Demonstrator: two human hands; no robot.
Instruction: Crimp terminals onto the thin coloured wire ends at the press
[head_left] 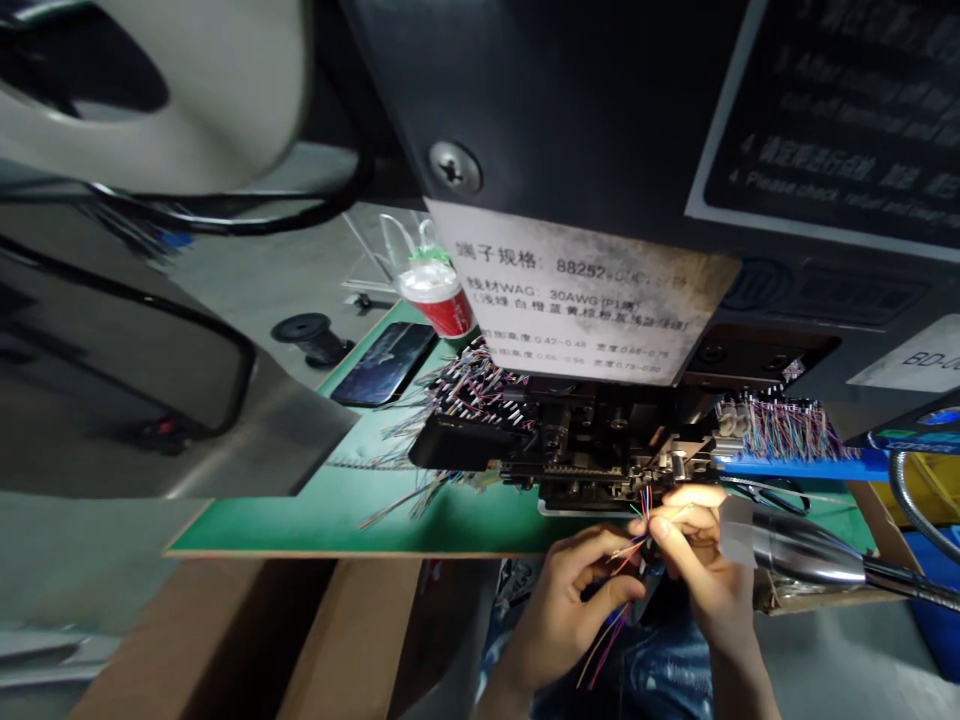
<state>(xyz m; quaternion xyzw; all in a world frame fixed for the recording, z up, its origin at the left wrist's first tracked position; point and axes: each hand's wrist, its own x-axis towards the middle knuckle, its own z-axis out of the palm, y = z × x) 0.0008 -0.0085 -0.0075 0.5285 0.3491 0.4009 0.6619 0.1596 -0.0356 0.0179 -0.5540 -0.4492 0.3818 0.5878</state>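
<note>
Just in front of the crimping machine's (630,455) working point, both my hands are closed on a small bunch of thin coloured wires (616,635). My left hand (581,590) grips the bunch from the left, its loose ends hanging below. The fingers of my right hand (694,545) pinch the upper wires, and several ends fan out above the fingertips toward the machine. A dark piece sits between the hands; its kind is unclear. Lamp light falls on my right hand.
A metal lamp (810,545) reaches in from the right. Wire bundles lie on the green table (300,525) and a blue tray (806,468). A phone (386,362), a red cup (442,305) and a black spool (311,338) are at the back left. Cardboard (352,630) stands below.
</note>
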